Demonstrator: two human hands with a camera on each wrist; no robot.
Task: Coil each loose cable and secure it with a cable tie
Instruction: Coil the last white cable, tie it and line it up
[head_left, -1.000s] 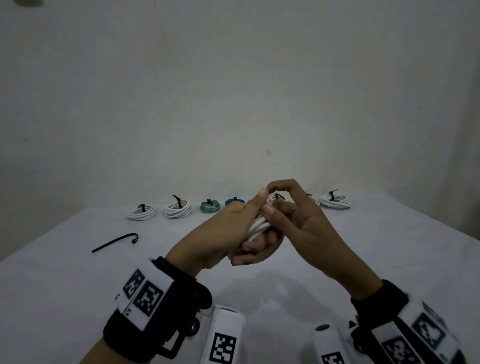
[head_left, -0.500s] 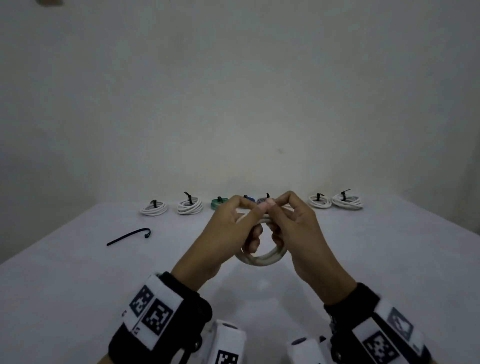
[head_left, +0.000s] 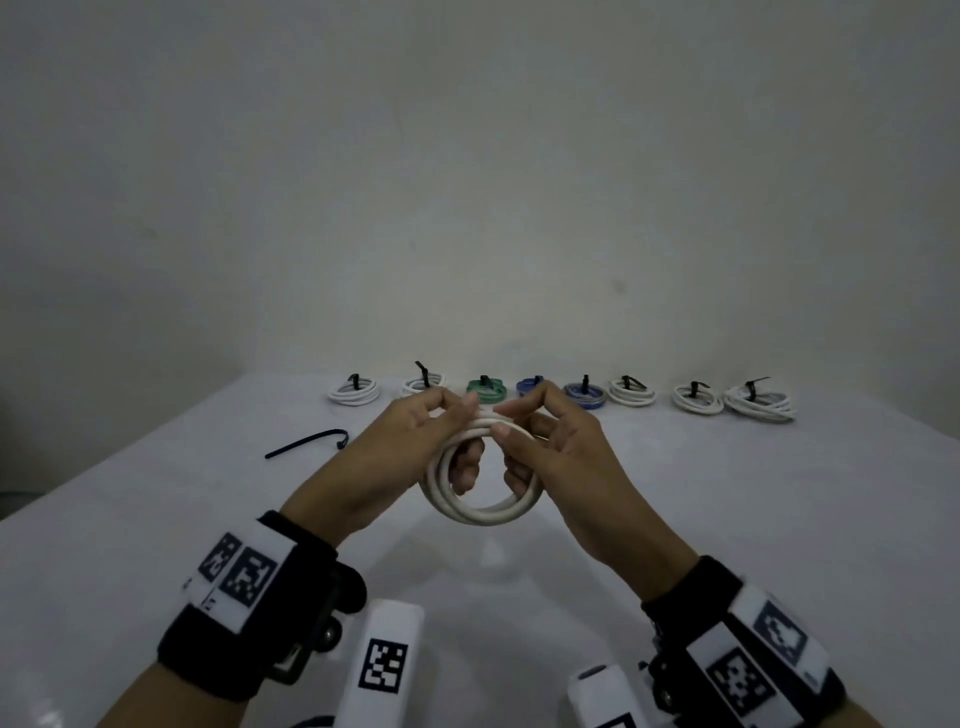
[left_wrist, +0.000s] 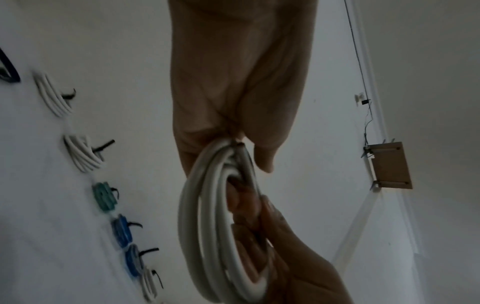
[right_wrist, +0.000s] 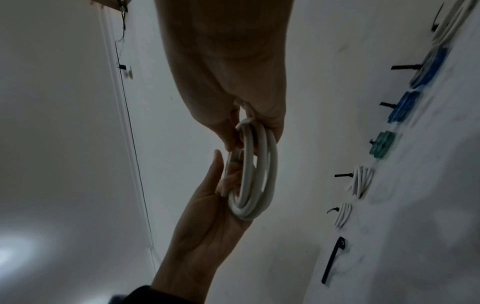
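A white cable coil (head_left: 480, 512) of a few loops hangs in the air above the table's middle, held between both hands. My left hand (head_left: 415, 441) pinches the coil's top from the left, with lower fingers curled through the ring. My right hand (head_left: 550, 441) pinches the top from the right, its lower fingers also inside the ring. The same coil (left_wrist: 207, 226) shows in the left wrist view under the left fingers (left_wrist: 265, 160). In the right wrist view the coil (right_wrist: 255, 174) hangs between both hands. A loose black cable tie (head_left: 306, 442) lies on the table to the left.
A row of several tied coils lines the table's far edge: white coils (head_left: 354, 392), a green one (head_left: 485, 391), blue ones (head_left: 586, 395) and more white ones (head_left: 761, 402). The white table (head_left: 753, 519) meets a plain wall behind.
The hands have drawn slightly apart and the coil has turned from a bunched bundle into an open ring facing me. The view has shifted, so the row of coils sits further right.
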